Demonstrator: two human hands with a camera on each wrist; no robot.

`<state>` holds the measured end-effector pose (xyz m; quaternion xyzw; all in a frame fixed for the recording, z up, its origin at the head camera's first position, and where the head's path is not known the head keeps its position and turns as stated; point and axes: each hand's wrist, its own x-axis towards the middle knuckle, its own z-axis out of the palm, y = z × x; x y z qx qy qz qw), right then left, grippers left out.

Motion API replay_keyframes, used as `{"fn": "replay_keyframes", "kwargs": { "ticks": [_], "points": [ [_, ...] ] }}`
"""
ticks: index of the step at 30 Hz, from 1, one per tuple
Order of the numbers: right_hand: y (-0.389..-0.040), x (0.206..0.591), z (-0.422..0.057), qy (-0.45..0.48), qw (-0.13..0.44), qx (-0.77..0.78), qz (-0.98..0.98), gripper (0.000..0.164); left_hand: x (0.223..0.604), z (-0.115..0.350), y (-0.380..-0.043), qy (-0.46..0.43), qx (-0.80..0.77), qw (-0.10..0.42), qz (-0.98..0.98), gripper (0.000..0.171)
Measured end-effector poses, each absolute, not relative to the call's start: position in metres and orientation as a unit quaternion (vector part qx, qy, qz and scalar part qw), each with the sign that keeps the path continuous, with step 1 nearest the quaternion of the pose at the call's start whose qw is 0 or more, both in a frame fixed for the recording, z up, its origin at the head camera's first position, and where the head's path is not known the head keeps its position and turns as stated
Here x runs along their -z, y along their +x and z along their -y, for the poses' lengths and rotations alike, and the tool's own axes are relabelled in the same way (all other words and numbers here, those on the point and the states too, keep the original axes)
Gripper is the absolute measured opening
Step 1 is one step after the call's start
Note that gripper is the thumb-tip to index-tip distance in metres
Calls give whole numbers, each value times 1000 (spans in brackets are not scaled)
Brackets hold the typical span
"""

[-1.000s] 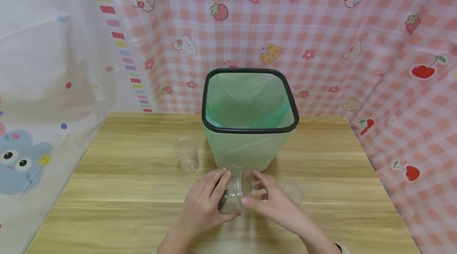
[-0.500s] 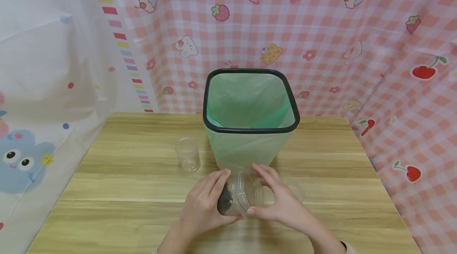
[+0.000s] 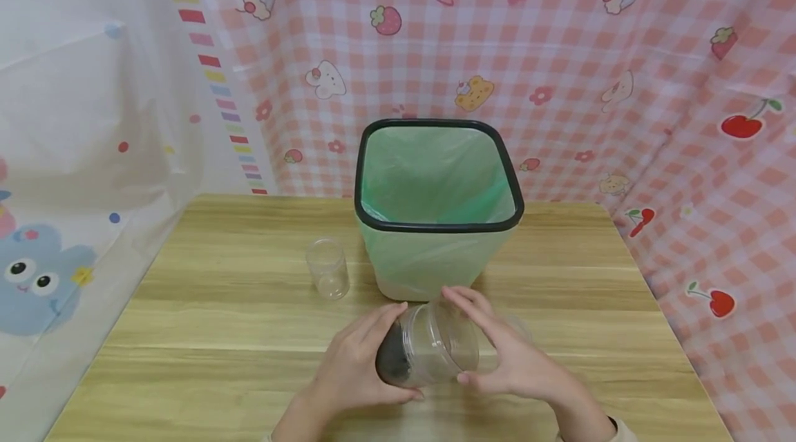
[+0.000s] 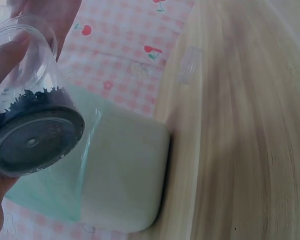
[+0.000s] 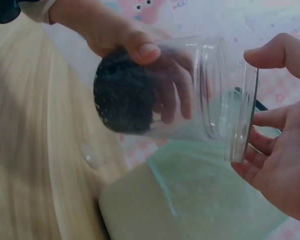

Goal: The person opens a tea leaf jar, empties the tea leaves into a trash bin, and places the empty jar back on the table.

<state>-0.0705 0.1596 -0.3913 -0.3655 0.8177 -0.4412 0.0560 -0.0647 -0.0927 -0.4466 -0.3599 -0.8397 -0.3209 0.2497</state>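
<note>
So, containers: clear jar [image 3: 423,349] is held on its side, tilted, in front of the bin [image 3: 438,227], base to L, mouth to R. Contents = dark bits [image 5: 125,95] packed at the base end; rest of the jar is see-thru. L hand [image 3: 361,362] grips the jar body near the base, fingers on far side, thumb on near side. R hand [image 3: 506,352] pinches the clear lid [image 5: 244,112] by its rim, thumb vs fingers; lid is at the mouth w/ neck threads showing, looks just off them. Bin holds a green liner [image 3: 429,166] folded over its sides, black rim on top. Clear cup [image 3: 328,269] stands upright just L of bin, looks see-thru to its base

Qty: 1 jar, 1 lid, 1 bin, 1 cup, 1 clear round piece [image 3: 519,328] on the table [image 3: 205,304], mostly hidden behind R hand. Bits too many to count

Edges/room: jar is near bin's front wall; bin sits near table's back edge, by the checked curtain [image 3: 435,48]. Bare wood runs L of cup and R of R hand, out to both side edges
</note>
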Motion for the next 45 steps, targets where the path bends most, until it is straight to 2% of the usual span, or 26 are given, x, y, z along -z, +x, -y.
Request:
{"fn": "replay_keyframes", "kwargs": {
  "ticks": [8, 15, 22, 26, 34, 45],
  "points": [
    [-68, 398, -166, -258, 18, 406, -877, 93, 450, 104, -64, -331, 311, 243, 857, 107],
    [-72, 413, -163, -235, -31, 364, -901, 91, 452, 110, -65, -320, 299, 253, 863, 107],
    [-78, 436, -162, -210, -49, 325, -921, 90, 452, 113, -65, -316, 293, 267, 862, 109],
    [-83, 454, -160, -200, -44, 310, -928, 88, 453, 114, -65, -313, 290, 271, 863, 109],
    [-91, 485, -154, -184, 6, 288, -940, 91, 454, 116, -66, -308, 291, 272, 864, 110],
    [-96, 518, -154, -192, -10, 274, -942, 90, 454, 116, -66, -310, 294, 269, 863, 108]
  ]
}}
